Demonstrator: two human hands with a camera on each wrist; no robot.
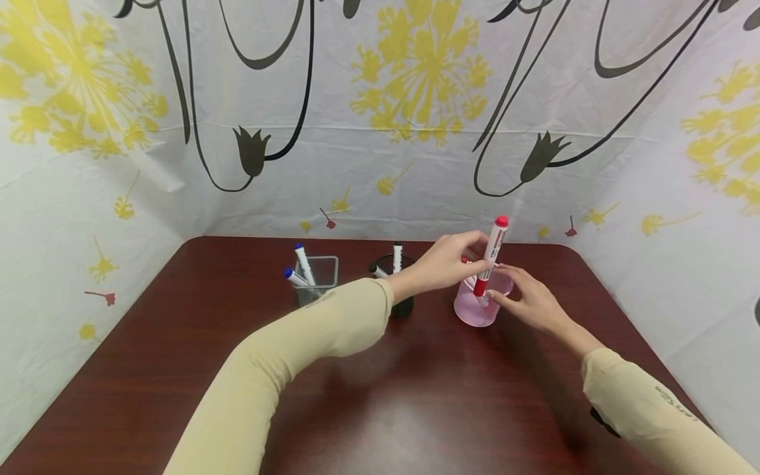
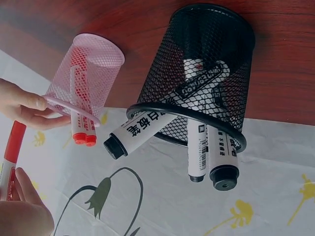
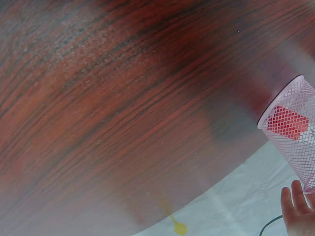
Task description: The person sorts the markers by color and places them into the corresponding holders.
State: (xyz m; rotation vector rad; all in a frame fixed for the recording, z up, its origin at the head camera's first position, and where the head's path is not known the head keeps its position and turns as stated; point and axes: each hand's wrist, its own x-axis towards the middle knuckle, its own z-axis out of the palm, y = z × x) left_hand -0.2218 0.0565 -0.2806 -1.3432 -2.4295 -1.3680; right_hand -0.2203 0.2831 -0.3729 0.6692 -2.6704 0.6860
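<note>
My left hand (image 1: 442, 264) pinches a red marker (image 1: 494, 245) between thumb and fingers. The marker stands nearly upright, tilted a little, its lower red end overlapping the pink mesh pen cup (image 1: 469, 311) in the head view. At that cup's right side my right hand (image 1: 534, 303) grips the rim, with thumb and fingers about it. Red markers (image 2: 80, 113) are inside the pink cup, seen through the mesh in the left wrist view. The right wrist view catches only the fingers (image 3: 298, 199) beside the cup's rim.
Left of the pink cup stands a black mesh pen cup (image 2: 197, 115) with several black-capped markers, partly behind my left forearm in the head view. Farther left, a square mesh holder (image 1: 325, 258) contains blue-capped markers (image 1: 305, 264). A patterned cloth (image 1: 356, 171) hangs behind the brown table (image 1: 148, 369).
</note>
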